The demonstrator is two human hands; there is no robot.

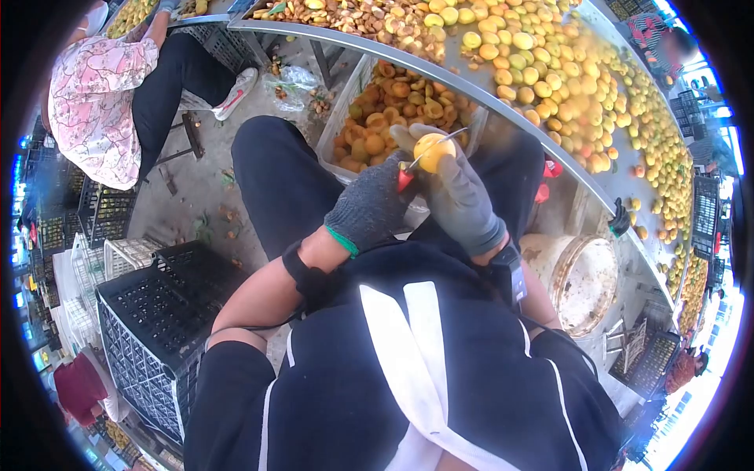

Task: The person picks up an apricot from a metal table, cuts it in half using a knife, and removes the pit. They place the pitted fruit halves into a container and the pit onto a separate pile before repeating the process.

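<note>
My left hand (369,200), in a dark knitted glove with a green cuff, is closed around the red handle of a small knife (405,178). The thin blade runs diagonally across a yellow-orange apricot (432,153). My right hand (459,192), gloved in grey, grips that apricot with its fingers behind and the thumb in front. Just beyond both hands, between my knees, a white crate (336,118) holds halved apricots (385,118).
A metal-edged table (463,85) curves ahead and right, loaded with whole apricots (542,67) and a heap of brownish pieces (369,23). Black crates (157,306) stand at left. A dirty white bucket (581,282) lies right. A person in a pink patterned top (102,102) sits at upper left.
</note>
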